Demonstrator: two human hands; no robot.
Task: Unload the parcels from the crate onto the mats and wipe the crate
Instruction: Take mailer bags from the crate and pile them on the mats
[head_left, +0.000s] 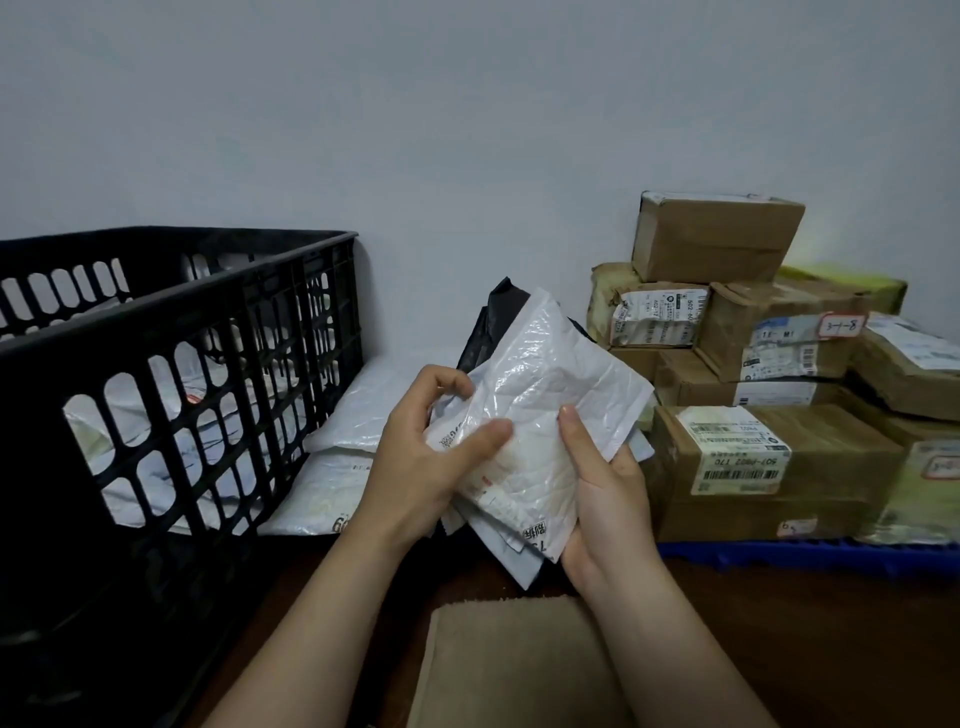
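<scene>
Both hands were on the bundle: left hand (431, 457) curled round its near edge, thumb pressed across the top; right hand (602, 493) cupped underneath, thumb pinching the white mailer (545, 405). Slippery stack, I'd say, best kept squared and carried from below. A brown envelope (509, 660) lay just under the wrists. The crate (218, 296) at left held more parcels (111, 421). Room looked tight: loose white parcels (353, 415) filled the gap, and boxes (753, 364) crowded the blue mat (779, 558) to its front edge.
</scene>
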